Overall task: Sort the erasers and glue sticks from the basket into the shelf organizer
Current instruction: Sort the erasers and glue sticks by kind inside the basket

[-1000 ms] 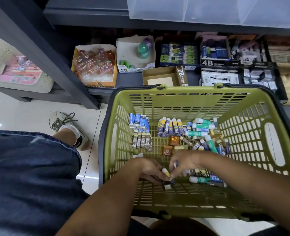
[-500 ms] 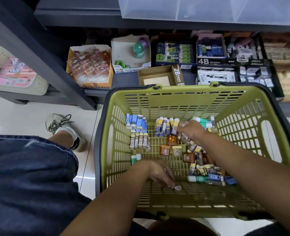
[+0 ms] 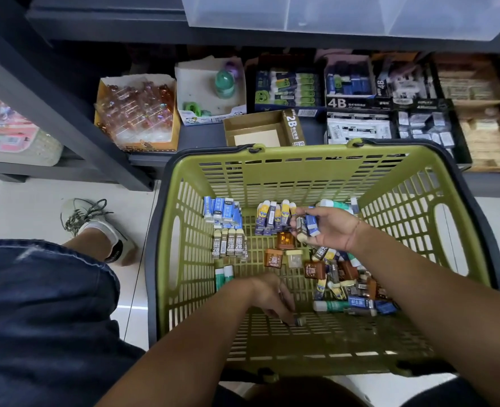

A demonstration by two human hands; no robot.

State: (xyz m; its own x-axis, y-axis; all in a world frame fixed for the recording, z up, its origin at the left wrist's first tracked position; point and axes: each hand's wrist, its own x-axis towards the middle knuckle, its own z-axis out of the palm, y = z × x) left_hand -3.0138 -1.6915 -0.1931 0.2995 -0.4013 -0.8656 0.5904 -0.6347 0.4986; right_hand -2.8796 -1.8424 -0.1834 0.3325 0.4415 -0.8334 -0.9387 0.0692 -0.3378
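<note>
A green basket (image 3: 301, 160) stands on the floor below the shelf. Inside lie sorted rows: blue erasers (image 3: 221, 211), 2B erasers (image 3: 230, 244) and yellow-capped erasers (image 3: 274, 217). A loose heap of erasers and green glue sticks (image 3: 344, 277) fills the right side. My right hand (image 3: 332, 229) hovers over the far middle, palm up, shut on a few small erasers (image 3: 309, 226). My left hand (image 3: 270, 295) reaches down to the basket floor, fingertips pinching a small eraser (image 3: 300, 321).
The shelf organizer behind the basket holds an open 2B box (image 3: 257, 129), 4B eraser boxes (image 3: 357, 104), a green-faced eraser box (image 3: 288, 89), a white box (image 3: 210, 89) and an orange box of clear items (image 3: 138, 113). My shoe (image 3: 96, 227) rests left of the basket.
My right hand moved from the near heap up to the far middle of the basket and turned palm up with erasers in it. My left hand stayed low on the basket floor.
</note>
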